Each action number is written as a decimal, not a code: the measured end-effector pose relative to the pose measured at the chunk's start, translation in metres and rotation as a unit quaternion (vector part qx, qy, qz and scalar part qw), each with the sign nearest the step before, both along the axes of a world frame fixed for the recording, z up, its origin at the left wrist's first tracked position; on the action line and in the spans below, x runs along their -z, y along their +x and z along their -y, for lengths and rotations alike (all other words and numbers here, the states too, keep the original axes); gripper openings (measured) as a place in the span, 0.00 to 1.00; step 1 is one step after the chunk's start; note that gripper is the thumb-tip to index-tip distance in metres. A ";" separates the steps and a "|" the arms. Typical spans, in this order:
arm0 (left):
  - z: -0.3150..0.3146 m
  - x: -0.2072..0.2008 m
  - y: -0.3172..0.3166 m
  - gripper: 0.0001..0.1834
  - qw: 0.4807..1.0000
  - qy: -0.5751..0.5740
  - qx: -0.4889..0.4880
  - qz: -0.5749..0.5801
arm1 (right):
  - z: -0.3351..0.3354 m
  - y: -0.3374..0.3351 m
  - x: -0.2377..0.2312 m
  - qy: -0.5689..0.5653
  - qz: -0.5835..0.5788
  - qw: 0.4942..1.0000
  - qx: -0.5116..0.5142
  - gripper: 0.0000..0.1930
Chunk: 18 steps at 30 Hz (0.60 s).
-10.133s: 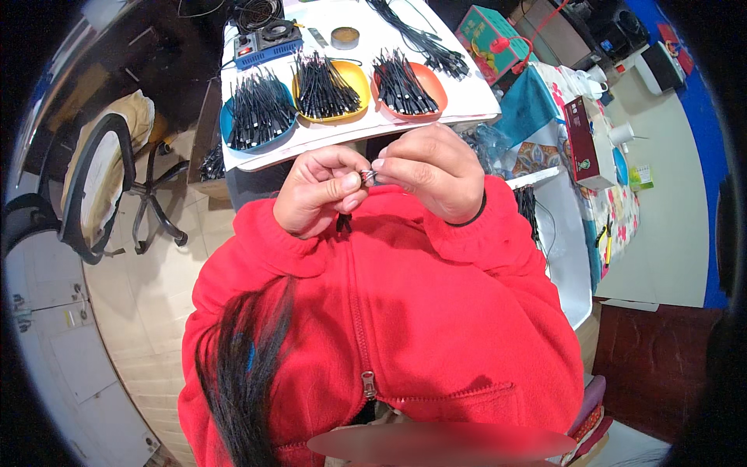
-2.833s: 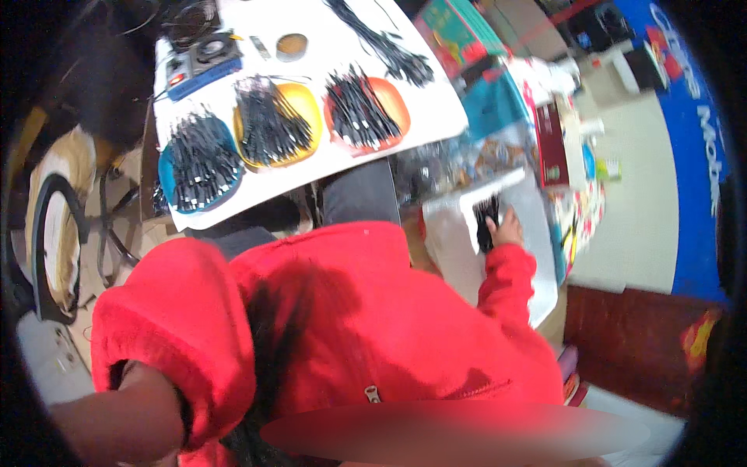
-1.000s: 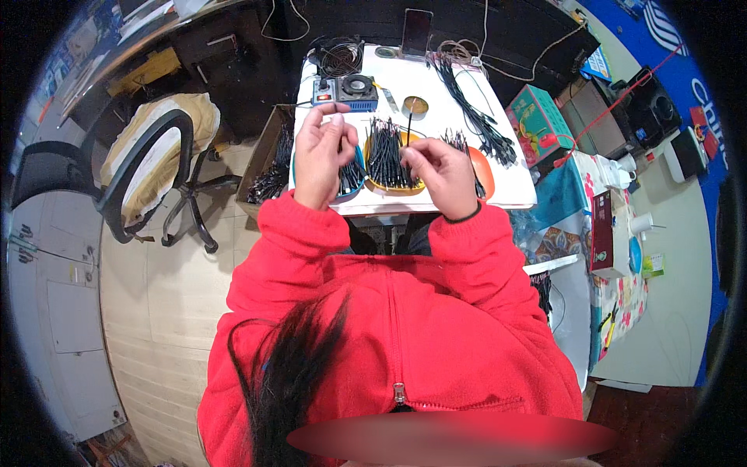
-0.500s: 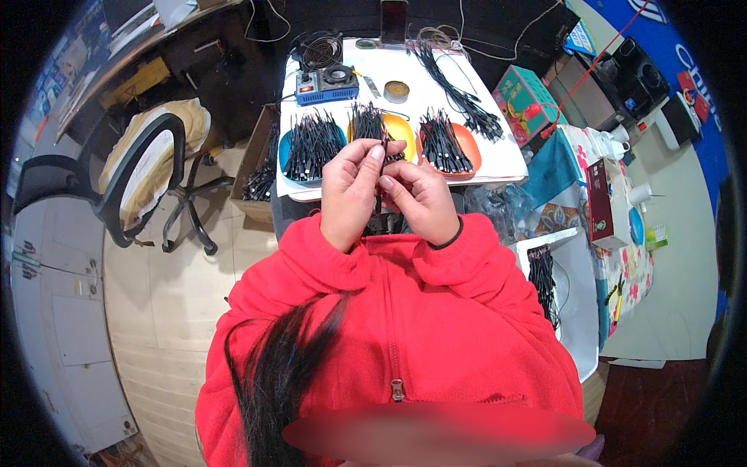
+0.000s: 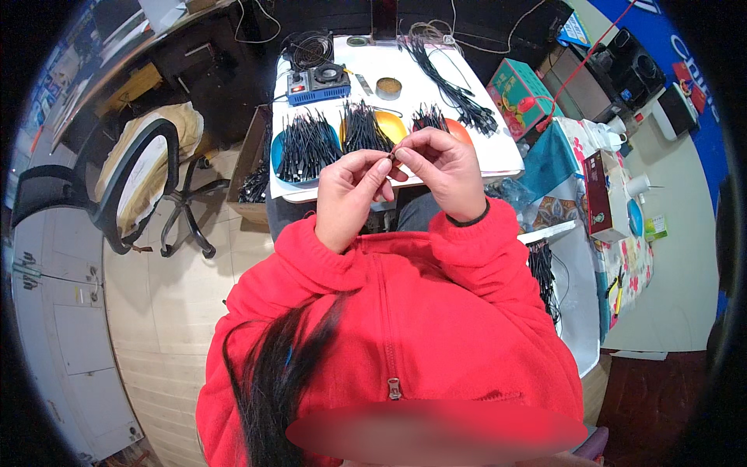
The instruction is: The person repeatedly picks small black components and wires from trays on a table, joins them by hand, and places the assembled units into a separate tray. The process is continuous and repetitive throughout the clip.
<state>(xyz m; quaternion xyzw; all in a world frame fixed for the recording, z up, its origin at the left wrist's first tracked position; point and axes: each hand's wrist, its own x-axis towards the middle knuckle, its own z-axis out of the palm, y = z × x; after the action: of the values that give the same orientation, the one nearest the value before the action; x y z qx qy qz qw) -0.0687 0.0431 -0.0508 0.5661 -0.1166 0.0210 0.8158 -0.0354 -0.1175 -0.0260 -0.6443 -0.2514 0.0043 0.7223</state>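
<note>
I'm standing where the pale floor is spreading left of the white table. Along its near edge, blue, yellow and orange bowls are holding black cables. Just over that edge, the left hand and right hand are pinching a thin dark cable, mostly hidden. It's probably weighing little and flexing easily; its sheath is likely offering safer hold than fragile wire ends.

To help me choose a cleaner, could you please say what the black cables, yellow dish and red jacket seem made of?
Black cables: probably plastic-coated, smooth, with thin, evenly dark strands. Yellow dish: smooth, uniform colour; likely plastic, possibly glazed ceramic. Red jacket: seemingly fleece, matte and fuzzy.
</note>
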 end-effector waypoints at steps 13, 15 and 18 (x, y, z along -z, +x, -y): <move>-0.004 0.008 0.001 0.08 0.981 -0.149 0.088 -0.092 | -0.002 -0.005 0.015 0.068 -0.034 0.997 -0.013 0.05; -0.005 0.008 0.000 0.08 0.970 -0.184 0.117 -0.110 | -0.003 -0.006 0.018 0.126 -0.086 0.987 -0.047 0.05; -0.008 0.009 0.000 0.07 0.950 -0.223 0.172 -0.135 | -0.004 -0.006 0.023 0.211 -0.157 0.956 -0.130 0.05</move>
<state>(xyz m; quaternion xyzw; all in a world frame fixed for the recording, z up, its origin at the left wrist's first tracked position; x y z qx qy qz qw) -0.0690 0.0509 -0.0600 0.3387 -0.0930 -0.1708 0.9206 -0.0418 -0.1134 -0.0495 -0.4302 -0.2114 0.1462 0.8654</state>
